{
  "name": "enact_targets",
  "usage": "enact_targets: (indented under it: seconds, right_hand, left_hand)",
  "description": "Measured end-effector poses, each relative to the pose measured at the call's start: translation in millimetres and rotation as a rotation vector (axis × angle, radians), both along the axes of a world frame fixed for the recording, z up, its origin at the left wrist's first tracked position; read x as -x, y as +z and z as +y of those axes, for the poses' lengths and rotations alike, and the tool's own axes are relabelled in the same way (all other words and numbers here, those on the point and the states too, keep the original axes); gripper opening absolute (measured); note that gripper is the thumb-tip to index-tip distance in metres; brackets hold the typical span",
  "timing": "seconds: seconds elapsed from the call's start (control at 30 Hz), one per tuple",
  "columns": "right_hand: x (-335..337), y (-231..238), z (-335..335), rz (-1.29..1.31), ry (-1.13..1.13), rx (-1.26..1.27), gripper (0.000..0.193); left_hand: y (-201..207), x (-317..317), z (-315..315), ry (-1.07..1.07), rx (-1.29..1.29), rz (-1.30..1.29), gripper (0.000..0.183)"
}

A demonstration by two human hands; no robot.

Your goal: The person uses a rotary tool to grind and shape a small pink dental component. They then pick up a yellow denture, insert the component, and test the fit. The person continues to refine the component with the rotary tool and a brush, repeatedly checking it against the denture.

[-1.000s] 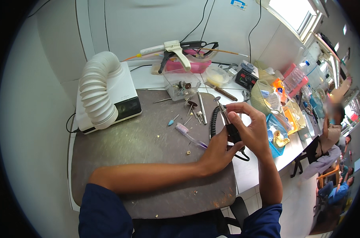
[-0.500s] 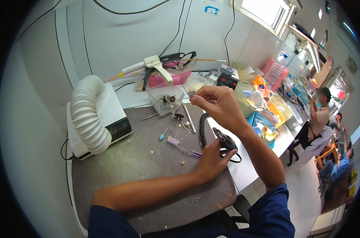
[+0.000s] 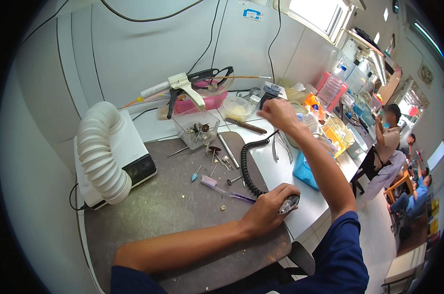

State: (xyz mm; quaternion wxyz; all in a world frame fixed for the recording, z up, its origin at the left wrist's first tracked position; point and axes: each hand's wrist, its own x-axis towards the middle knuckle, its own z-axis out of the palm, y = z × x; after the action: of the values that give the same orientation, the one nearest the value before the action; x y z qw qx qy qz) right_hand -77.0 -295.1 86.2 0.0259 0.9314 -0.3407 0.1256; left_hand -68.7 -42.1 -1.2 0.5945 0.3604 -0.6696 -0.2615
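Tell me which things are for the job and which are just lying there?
Seem to be for the job:
drill handle, in the left hand
curly cord, running to that hand
perhaps the dark box by the right hand

Probably just lying about:
toothbrush
knife
glue gun
plastic bottle

From here I see pale wall panels [image 3: 148, 54], a bright window [image 3: 317, 14], a lit ceiling tube [image 3: 430, 41] and, beyond the white worktop [image 3: 307, 206], a light floor [image 3: 369, 235].
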Motion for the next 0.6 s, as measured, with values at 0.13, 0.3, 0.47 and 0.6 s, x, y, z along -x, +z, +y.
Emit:
enact_targets:
  seconds: [0.13,0.3,0.47,0.6]
  right_hand:
    - [15,-10,-75,-0.064,-0.174,0.318,0.031]
    - [-8,-19,-88,0.099,-0.2,0.383,0.04]
    - [-12,-36,-89,0.104,-0.206,0.526,0.042]
    - [-15,-36,-90,0.082,-0.205,0.53,0.039]
  left_hand:
    - [0,3,-4,-0.03,-0.049,0.072,0.028]
    - [-2,-1,-2,-0.008,-0.063,0.085,0.029]
    - [-7,0,-5,0.026,-0.07,0.104,0.028]
    - [-2,-1,-3,0.034,-0.121,0.117,0.029]
